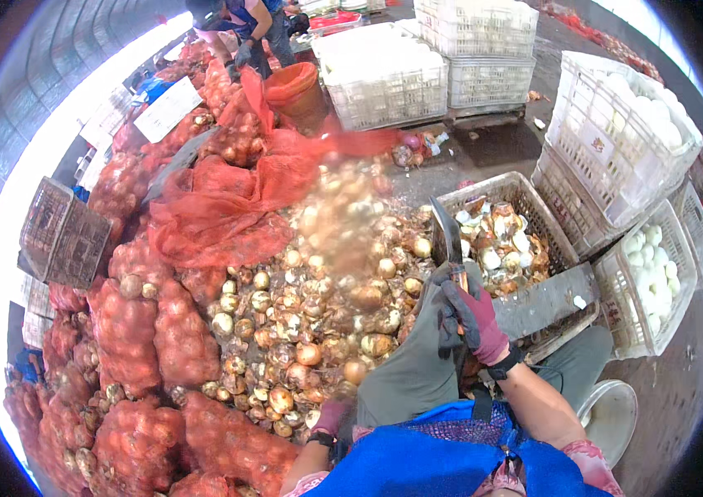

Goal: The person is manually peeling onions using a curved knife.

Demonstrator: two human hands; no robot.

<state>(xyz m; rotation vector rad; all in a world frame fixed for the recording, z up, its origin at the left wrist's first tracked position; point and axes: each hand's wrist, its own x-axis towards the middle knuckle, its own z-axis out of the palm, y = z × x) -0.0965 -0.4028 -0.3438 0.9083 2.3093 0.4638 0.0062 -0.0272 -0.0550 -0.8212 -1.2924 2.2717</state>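
My right hand (477, 321), in a pink and dark glove, is closed round the handle of a knife (451, 236). Its blade points up and away, above my right knee. Low beside my left thigh, my left hand (332, 417) in a pink glove reaches to the near edge of a large heap of onions (308, 354); its fingers are hidden from view. Most onions there wear brown skins, some look pale. Just beyond the knife stands a plastic basket (563, 234) holding onion peels and trimmings (500, 244). A grey board (546, 303) lies across its near side.
Red mesh sacks of onions (124, 331) crowd the left. White crates of peeled onions (650, 273) stand at right, others (385, 87) at the back. A white bucket (614, 421) is near my right side. Another person (256, 29) bends by an orange tub (293, 87).
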